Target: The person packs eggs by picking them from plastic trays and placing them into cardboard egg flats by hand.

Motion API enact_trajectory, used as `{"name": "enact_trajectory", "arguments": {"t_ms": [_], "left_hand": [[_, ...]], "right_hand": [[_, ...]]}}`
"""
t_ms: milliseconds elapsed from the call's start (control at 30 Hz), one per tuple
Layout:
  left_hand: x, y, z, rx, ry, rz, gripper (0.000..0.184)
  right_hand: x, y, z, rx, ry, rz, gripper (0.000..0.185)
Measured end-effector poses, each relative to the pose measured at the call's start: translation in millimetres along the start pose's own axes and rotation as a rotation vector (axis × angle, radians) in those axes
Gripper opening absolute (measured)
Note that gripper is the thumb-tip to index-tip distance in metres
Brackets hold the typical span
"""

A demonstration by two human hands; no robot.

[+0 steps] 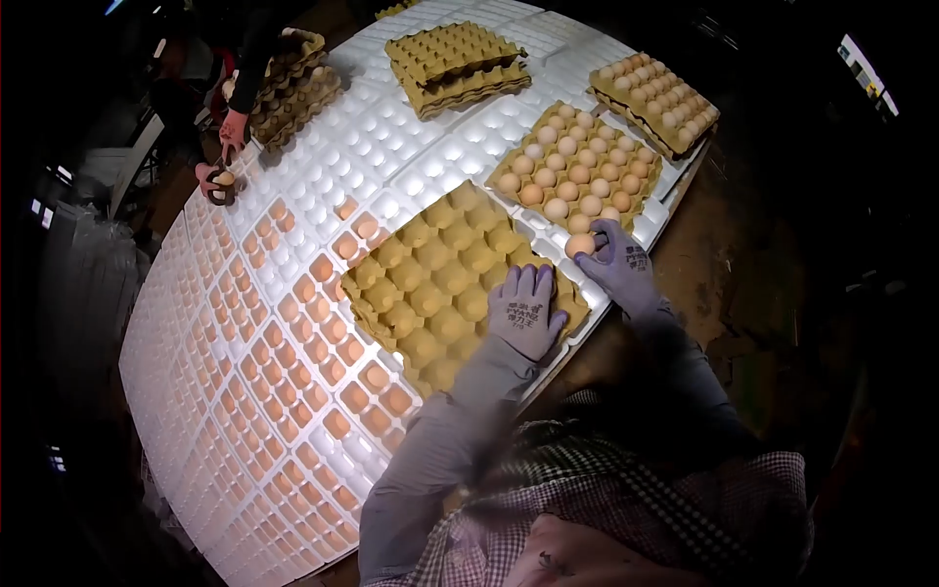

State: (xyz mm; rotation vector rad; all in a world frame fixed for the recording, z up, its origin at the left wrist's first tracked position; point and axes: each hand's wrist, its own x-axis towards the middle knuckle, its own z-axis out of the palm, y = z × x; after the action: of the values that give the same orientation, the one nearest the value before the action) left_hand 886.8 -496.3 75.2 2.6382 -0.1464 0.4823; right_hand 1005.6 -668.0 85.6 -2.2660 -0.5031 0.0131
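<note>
My left hand (529,311), in a grey-purple glove with dark print, lies flat on an empty cardboard egg tray (430,266), its fingers stretched out over the cups. Just to the right, my right hand (623,262) in a matching glove has its thumb and fingers closed round a brown egg (579,247). That egg is at the near corner of a cardboard tray full of eggs (654,188). The empty tray rests on white foam egg packs (403,442), many of which hold brown eggs in their cups.
Another full egg tray (653,102) sits at the far right edge. Stacked empty cardboard trays (456,67) stand at the back. At the left, a co-worker's gloved hands (233,135) are near an egg and a second stack of trays (293,96).
</note>
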Motion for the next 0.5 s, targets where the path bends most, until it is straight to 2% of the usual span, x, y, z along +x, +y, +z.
{"name": "enact_trajectory", "arguments": {"t_ms": [33,67,133,233,267,300,333,400,467,500], "left_hand": [[1.6,5.0,10.2,0.150,0.000,-0.036,0.055],[3.5,8.3,16.1,0.163,-0.001,-0.035,0.055],[6.5,11.4,23.9,0.162,-0.003,-0.133,0.053],[5.4,15.6,25.2,0.191,0.143,-0.063,0.048],[3.4,18.1,24.4,0.210,0.215,-0.013,0.045],[2.4,19.3,23.5,0.229,0.199,-0.003,0.045],[3.0,19.4,23.2,0.186,0.216,-0.006,0.043],[1.5,17.4,24.2,0.149,0.215,0.005,0.042],[-1.6,13.2,22.7,-0.082,0.170,-0.144,0.055],[-6.1,13.1,20.3,-0.105,0.212,-0.221,0.052]], "right_hand": [[11.6,11.3,14.0,-0.168,-0.020,-0.038,0.043],[18.0,18.5,22.5,-0.186,-0.139,-0.083,0.037],[24.6,33.3,48.9,-0.175,-0.121,-0.138,0.029],[43.5,44.1,64.7,-0.035,-0.254,-0.172,0.026],[43.7,49.4,70.1,-0.012,-0.256,-0.167,0.026],[45.2,53.5,74.4,0.032,-0.209,-0.236,0.023],[48.3,55.9,77.1,0.073,-0.150,-0.304,0.021],[54.6,62.8,79.6,0.076,-0.155,-0.292,0.020],[59.5,68.2,79.6,-0.080,-0.200,-0.400,0.030],[59.5,67.7,81.5,-0.104,-0.209,-0.365,0.033]]}}
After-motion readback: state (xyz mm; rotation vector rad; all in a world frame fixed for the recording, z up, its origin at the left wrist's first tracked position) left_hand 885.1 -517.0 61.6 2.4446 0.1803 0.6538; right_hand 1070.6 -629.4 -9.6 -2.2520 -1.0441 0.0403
